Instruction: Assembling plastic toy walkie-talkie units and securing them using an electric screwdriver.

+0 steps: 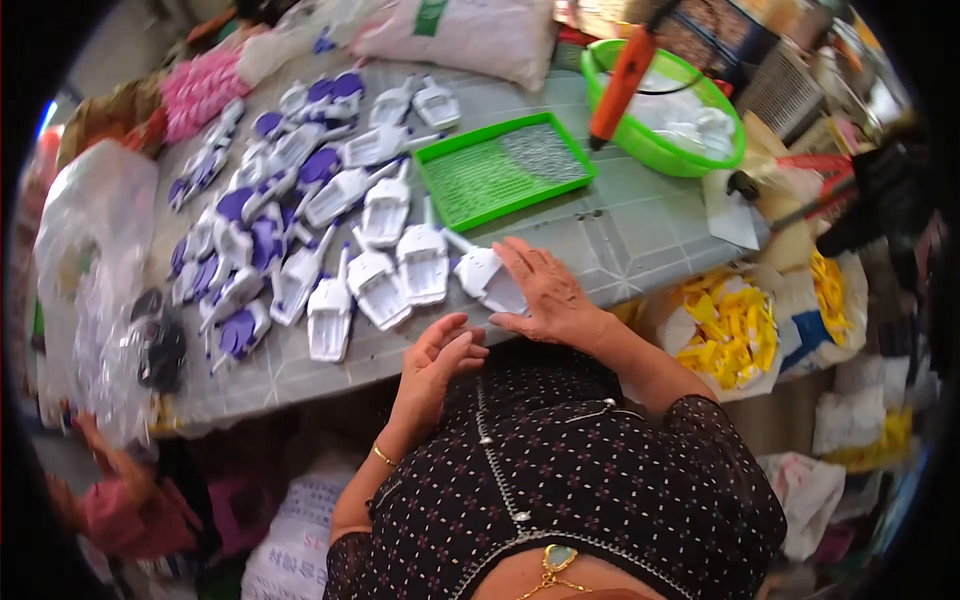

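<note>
My right hand [550, 297] rests on a white plastic casing [482, 272], a hollow scoop-shaped piece with a narrow handle, near the front edge of the table. Its fingers lie across the casing's right side, and the thumb is at the lower edge. My left hand [438, 362] hovers just off the table edge, fingers loosely bent and apart, with nothing visible in it. Left of the right hand, several like white casings [423, 262] lie hollow side up. Farther left spreads a heap of casings with purple round parts [268, 240].
A green tray [470, 215] of small silver pieces, perhaps screws, lies beyond my hands. An orange pen-shaped power tool [622, 85] hangs by a green basin [728, 155] of white parts. Yellow parts [735, 330] fill a bag below right. Clear plastic bags [95, 230] stand left; another person [135, 510] is lower left.
</note>
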Demonstrator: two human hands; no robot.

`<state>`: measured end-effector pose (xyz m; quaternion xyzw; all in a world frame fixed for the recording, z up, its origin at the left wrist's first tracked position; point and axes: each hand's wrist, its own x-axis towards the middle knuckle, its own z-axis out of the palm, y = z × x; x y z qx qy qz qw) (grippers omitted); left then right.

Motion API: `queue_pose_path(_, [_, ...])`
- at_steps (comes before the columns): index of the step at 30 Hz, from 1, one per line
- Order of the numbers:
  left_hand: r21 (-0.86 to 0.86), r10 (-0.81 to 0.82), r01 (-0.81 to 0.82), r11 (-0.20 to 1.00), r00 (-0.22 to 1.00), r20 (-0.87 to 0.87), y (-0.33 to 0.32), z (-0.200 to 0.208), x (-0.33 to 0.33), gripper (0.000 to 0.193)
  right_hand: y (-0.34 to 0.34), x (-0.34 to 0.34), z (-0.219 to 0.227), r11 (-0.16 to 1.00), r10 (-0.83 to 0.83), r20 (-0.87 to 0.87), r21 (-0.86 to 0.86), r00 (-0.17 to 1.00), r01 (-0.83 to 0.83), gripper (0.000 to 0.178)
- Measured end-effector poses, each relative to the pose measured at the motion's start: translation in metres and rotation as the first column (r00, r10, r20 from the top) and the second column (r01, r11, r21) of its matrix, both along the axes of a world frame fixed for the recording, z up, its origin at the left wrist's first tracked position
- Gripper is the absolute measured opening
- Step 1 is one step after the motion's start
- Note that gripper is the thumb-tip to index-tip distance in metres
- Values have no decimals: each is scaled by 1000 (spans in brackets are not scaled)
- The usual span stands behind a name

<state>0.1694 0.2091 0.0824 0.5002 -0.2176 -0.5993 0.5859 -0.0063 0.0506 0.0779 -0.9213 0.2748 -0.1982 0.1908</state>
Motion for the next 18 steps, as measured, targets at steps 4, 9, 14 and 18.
queue_pose_path(4, [41,-11,19,999,985,-173,-10,-3,3,51,-13,-17,7,963,-93,130,262,987,57,77])
queue_pose_path(9, [68,-12,44,997,910,-414,-36,-5,7,30,-1,5,-3,994,-70,44,84,997,66,67])
queue_pose_path(14, [78,-8,29,997,964,-265,-48,-5,-9,41,-6,3,-11,982,-101,180,173,978,69,62])
queue_pose_path(18, [85,-33,31,996,999,11,-55,1,-33,47,4,6,3,905,-130,296,425,946,-9,52])
